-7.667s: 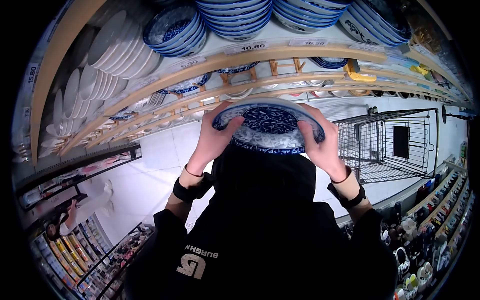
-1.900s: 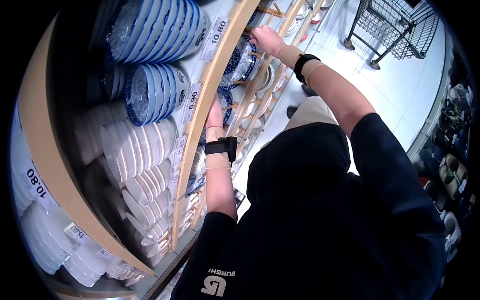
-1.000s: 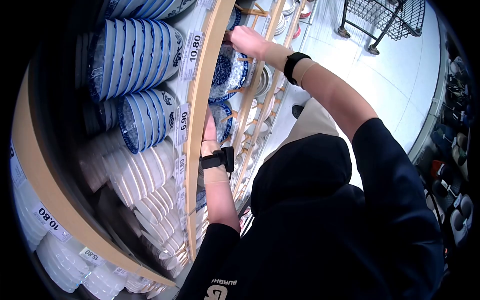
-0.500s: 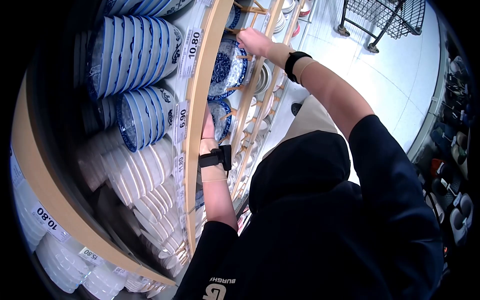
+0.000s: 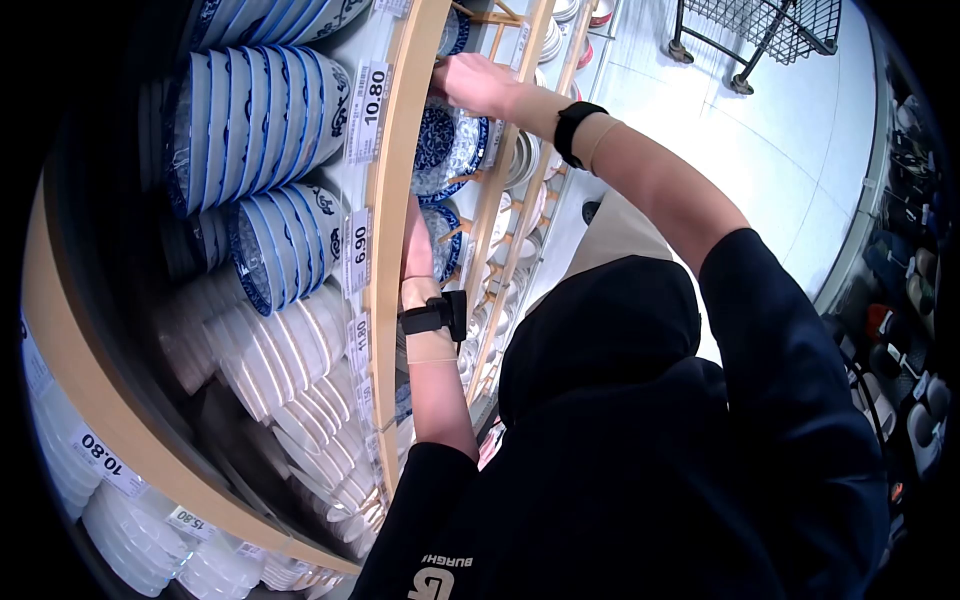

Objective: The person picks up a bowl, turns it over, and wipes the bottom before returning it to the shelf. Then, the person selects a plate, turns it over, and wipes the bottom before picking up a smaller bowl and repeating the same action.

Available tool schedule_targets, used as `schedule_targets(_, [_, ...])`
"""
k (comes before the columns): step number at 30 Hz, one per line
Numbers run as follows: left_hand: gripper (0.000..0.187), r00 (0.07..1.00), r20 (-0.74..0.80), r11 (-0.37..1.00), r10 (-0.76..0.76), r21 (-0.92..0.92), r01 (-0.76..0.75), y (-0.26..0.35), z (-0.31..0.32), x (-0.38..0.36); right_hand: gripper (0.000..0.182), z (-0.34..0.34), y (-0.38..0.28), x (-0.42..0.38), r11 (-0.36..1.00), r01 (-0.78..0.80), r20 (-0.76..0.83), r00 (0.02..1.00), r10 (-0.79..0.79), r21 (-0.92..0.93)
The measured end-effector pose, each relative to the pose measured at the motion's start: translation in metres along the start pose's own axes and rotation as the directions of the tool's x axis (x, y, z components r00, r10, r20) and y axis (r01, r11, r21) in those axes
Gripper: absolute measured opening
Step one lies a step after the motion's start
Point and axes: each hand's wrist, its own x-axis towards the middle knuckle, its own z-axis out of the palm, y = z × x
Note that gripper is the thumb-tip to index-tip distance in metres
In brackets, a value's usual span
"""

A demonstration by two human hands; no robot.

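My right hand [image 5: 475, 84] reaches in past the shelf's front board [image 5: 396, 185]. It is over the upper part of a blue-and-white patterned plate [image 5: 452, 155] that stands in a wooden rack. Its fingertips go out of sight behind the board, so whether it grips anything does not show. Lower down, my left hand [image 5: 417, 245] is beside a smaller blue-and-white plate [image 5: 443, 228]. The same board hides most of its fingers, and I cannot see what they touch.
Nested blue-and-white bowls [image 5: 262, 125] and white bowls [image 5: 265, 345] fill the shelf at left, behind price labels [image 5: 371, 105]. More racked dishes [image 5: 522, 160] stand on lower shelves. A wire cart [image 5: 765, 35] is on the tiled floor. Slippers [image 5: 925, 430] hang at right.
My right hand has moved left, from the rack's wooden bars to behind the shelf board, hiding its fingertips. My left hand has barely moved. The view has shifted slightly.
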Motion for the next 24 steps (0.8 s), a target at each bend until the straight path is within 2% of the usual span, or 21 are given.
schedule_targets(1, [0.039, 1.0, 0.022, 1.0, -0.014, -0.006, 0.014, 0.003, -0.001, 0.001, 0.016, 0.002, -0.001, 0.003, 0.999, 0.035, -0.037, 0.999, -0.035, -0.003])
schedule_targets(2, [0.037, 0.999, 0.044, 1.0, -0.027, -0.011, 0.028, 0.007, -0.001, 0.002, 0.018, 0.008, 0.001, 0.005, 0.99, 0.107, -0.119, 0.986, -0.117, -0.089])
schedule_targets(5, [0.033, 0.986, 0.156, 0.996, -0.053, 0.072, 0.042, 0.002, 0.002, 0.002, 0.019, 0.021, 0.008, 0.011, 0.972, 0.195, -0.154, 0.965, -0.214, -0.127])
schedule_targets(8, [0.033, 0.99, 0.14, 0.989, 0.026, 0.14, -0.046, -0.009, 0.005, 0.0, 0.019, 0.02, 0.007, 0.009, 0.986, 0.155, -0.155, 0.974, -0.164, -0.066])
schedule_targets(10, [0.033, 0.989, 0.15, 0.992, 0.006, 0.126, -0.025, 0.0, -0.006, 0.0, 0.019, 0.021, 0.006, 0.009, 0.991, 0.125, -0.13, 0.983, -0.131, -0.053])
schedule_targets(13, [0.034, 0.977, 0.198, 0.977, -0.078, 0.213, 0.035, 0.022, -0.025, 0.004, 0.022, 0.02, 0.006, 0.009, 0.995, 0.095, -0.103, 0.99, -0.097, -0.022])
schedule_targets(18, [0.031, 0.974, 0.109, 0.931, 0.197, 0.291, -0.221, -0.009, -0.003, -0.002, 0.022, 0.015, 0.008, 0.003, 0.992, 0.072, -0.081, 0.995, -0.064, 0.1])
schedule_targets(21, [0.03, 0.959, 0.119, 0.897, 0.257, 0.339, -0.283, -0.006, -0.011, -0.003, 0.018, 0.009, 0.008, -0.004, 0.984, -0.139, -0.062, 0.987, 0.146, 0.108])
schedule_targets(22, [0.031, 0.95, 0.095, 0.877, 0.297, 0.367, -0.311, -0.024, 0.005, -0.008, 0.011, 0.036, 0.027, -0.004, 0.988, -0.134, -0.095, 0.985, 0.141, 0.075])
schedule_targets(24, [0.032, 0.972, 0.101, 0.918, 0.213, 0.319, -0.234, -0.025, 0.008, -0.008, 0.01, 0.027, 0.031, -0.018, 0.975, -0.158, -0.036, 0.986, 0.165, 0.159])
